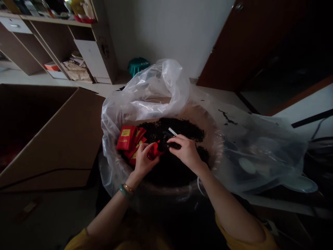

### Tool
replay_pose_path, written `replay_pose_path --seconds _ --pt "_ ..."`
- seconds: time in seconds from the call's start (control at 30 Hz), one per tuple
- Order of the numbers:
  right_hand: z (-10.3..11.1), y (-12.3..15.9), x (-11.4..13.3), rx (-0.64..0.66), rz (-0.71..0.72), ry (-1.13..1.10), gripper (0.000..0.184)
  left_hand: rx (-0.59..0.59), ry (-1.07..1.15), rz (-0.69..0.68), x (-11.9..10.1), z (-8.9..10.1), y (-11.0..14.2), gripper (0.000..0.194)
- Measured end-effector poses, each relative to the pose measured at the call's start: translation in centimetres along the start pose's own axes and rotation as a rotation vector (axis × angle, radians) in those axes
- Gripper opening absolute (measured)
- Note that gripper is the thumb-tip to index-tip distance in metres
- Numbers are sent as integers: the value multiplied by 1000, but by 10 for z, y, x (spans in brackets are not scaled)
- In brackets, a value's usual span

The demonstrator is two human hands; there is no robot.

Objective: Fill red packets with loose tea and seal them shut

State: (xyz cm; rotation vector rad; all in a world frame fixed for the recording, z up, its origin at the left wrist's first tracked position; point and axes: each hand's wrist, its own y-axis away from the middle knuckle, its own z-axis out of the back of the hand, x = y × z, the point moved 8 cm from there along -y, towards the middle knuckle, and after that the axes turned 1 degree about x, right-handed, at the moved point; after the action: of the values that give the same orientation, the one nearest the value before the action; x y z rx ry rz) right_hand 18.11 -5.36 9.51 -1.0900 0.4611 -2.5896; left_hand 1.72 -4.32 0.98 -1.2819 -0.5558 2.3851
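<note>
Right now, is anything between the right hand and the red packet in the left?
Only dark stuff, too dim to make out, shows between the right hand and the red packet; the other packets lie beyond the left hand.

The left forearm [110, 211] and right forearm [223, 201] angle inward from below; the left hand [145, 159] curls, thumb and fingers bent in a grip; the right hand [187, 151], knuckles up, points bunched fingers toward it, the hands slightly apart.
</note>
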Motion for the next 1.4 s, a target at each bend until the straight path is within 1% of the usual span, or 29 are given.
replay_pose_path --seconds 0.13,0.27,0.33,0.4,0.47,0.53,0.6,0.67,0.73,0.77,0.83,0.93,1.03,1.1,1.17,1.23,1.3,1.33,1.4 --pt "-9 4 10 4 11 -69 28 33 3 7 0 -5 1 49" --pt "-23 6 8 45 -38 -154 38 35 11 13 0 -5 2 51" --pt "-25 7 6 51 -53 -191 37 35 18 22 0 -5 2 50" --pt "-26 7 7 51 -41 -197 33 30 21 21 0 -4 1 49" --pt "-24 6 9 34 -21 -174 27 25 22 13 -1 -4 1 47" --pt "-18 5 8 -11 -29 -159 20 18 23 6 -2 -3 1 47" --pt "-9 3 1 -81 -86 -169 16 4 22 0 -3 -2 1 47" --pt "-1 2 -11 -141 -173 -186 15 -21 25 0 -4 2 0 47" --pt "5 1 -21 -156 -226 -175 16 -49 34 11 -6 5 0 46" --pt "6 0 -23 -145 -228 -159 16 -63 39 18 -6 7 0 46" --pt "7 -2 -21 -115 -187 -125 16 -76 46 26 -7 10 0 46" --pt "-1 0 -1 -39 -35 -85 17 -66 64 17 -7 10 1 47" --pt "-23 8 22 139 123 51 22 -35 98 -1 -7 8 1 49" --pt "-40 13 23 258 139 171 18 3 97 3 -6 4 1 51" --pt "-50 15 16 332 107 224 11 30 85 20 -5 2 1 51" --pt "-50 13 9 344 78 171 16 49 118 36 -4 1 -1 51" --pt "-43 9 7 309 72 46 15 76 215 76 -1 -1 -2 52" --pt "-38 7 7 284 70 -23 12 100 275 119 2 -3 -3 52" --pt "-30 4 6 241 48 -141 9 170 383 247 11 -9 -2 53"
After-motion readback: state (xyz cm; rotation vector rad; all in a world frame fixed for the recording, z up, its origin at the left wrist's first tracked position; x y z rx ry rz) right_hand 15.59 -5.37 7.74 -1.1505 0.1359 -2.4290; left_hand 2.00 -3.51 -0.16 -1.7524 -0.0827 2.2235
